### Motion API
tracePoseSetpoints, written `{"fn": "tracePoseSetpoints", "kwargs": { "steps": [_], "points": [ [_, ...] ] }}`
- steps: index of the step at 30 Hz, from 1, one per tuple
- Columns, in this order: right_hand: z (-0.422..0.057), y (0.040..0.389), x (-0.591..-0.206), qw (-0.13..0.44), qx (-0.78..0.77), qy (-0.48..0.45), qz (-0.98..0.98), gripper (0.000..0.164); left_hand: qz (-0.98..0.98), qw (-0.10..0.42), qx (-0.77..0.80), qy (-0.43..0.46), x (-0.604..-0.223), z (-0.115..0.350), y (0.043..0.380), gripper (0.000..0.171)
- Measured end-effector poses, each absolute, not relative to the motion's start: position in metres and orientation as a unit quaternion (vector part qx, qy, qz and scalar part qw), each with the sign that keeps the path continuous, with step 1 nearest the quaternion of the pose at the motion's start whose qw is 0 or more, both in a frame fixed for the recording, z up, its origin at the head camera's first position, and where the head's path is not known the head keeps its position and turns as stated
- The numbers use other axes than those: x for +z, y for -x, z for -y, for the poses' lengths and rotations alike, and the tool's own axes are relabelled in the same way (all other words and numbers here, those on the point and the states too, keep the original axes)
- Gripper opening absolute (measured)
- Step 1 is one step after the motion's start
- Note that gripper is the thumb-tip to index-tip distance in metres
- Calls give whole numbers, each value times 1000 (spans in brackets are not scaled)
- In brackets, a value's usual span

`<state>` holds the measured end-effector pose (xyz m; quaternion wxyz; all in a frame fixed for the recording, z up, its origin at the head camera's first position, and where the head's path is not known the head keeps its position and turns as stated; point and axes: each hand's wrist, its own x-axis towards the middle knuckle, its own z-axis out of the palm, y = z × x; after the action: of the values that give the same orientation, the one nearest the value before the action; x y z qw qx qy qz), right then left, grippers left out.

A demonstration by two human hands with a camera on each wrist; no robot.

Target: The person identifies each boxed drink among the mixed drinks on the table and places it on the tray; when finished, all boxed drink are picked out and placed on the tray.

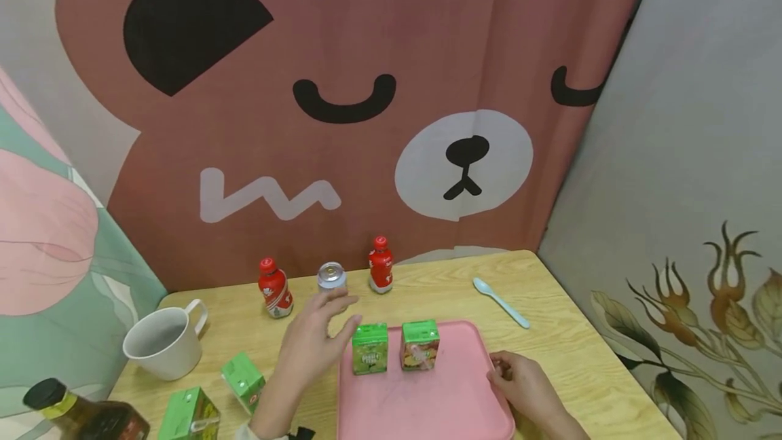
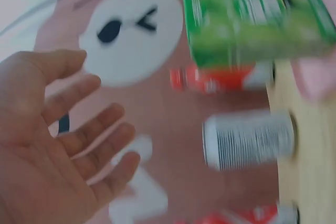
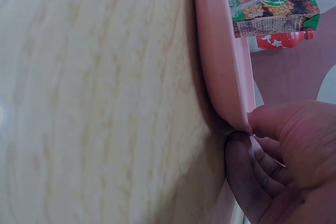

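Observation:
A pink tray lies on the table with two green juice boxes standing on it, a left one and a right one. My right hand pinches the tray's right rim between thumb and fingers, plain in the right wrist view. Above the table, left of the tray, my left hand is spread with nothing in it. Behind its fingers stands a silver can, partly covered in the head view. In the left wrist view the can stands apart from the fingers.
Red bottles stand at the back, one left and one right of the can. A light blue spoon lies at the back right. On the left are a white mug, two more green boxes and a dark bottle.

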<state>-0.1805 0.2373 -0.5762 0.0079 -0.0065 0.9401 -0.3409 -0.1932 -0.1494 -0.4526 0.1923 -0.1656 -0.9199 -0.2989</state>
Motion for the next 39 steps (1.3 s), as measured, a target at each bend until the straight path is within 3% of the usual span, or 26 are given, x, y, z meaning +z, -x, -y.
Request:
{"fn": "tracePoseSetpoints", "kwargs": {
  "steps": [4, 8, 15, 22, 32, 39],
  "points": [
    [-237, 180, -575, 6, -343, 11, -939, 20, 924, 251, -277, 80, -459, 186, 173, 32],
    [-238, 181, -576, 2, -344, 13, -939, 21, 939, 238, -249, 3, -466, 209, 154, 42],
    [-240, 182, -579, -6, -335, 17, -942, 20, 950, 184, -222, -119, -492, 220, 135, 78],
    [-239, 183, -581, -2, -332, 12, -943, 22, 938, 191, -248, -150, -510, 225, 131, 93],
    [-238, 181, -579, -2, -336, 9, -942, 22, 891, 260, -358, -103, -524, 233, 134, 78],
    [-238, 181, -579, 1, -333, 2, -943, 23, 878, 281, -361, -140, -532, 230, 140, 68]
  ]
}}
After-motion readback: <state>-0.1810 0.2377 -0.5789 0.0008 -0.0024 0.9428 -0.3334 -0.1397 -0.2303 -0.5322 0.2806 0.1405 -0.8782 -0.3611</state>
